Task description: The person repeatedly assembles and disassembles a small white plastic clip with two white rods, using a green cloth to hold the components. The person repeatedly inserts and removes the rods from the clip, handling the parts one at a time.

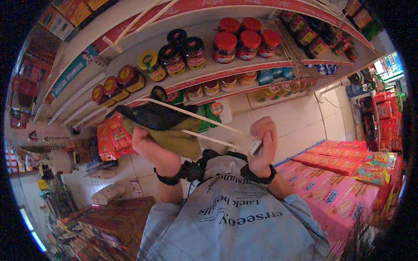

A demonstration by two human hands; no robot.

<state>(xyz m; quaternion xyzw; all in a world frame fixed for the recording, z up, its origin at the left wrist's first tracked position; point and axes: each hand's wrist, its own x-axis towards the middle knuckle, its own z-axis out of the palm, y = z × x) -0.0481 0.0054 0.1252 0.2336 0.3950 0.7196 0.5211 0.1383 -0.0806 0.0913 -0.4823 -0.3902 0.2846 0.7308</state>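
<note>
My left hand [146, 141] holds up a flat olive-green packet with a black top [159, 122], tilted in front of the shelves. My right hand [263, 139] is closed on a small white-and-dark object [256, 148], held at chest height to the right. Two thin white strips [196, 119] run from the packet toward my right hand. Both wrists wear black bands. Behind the packet, glass jars with red and yellow labels [174, 61] stand on the shelf.
Red-lidded jars [244, 41] fill the upper shelf, with smaller jars and blue packets on the shelf [261, 78] below. Stacked pink and red boxes [339, 178] stand at my right. Red bags [113, 137] and brown cartons [117, 217] sit at my left on the tiled floor.
</note>
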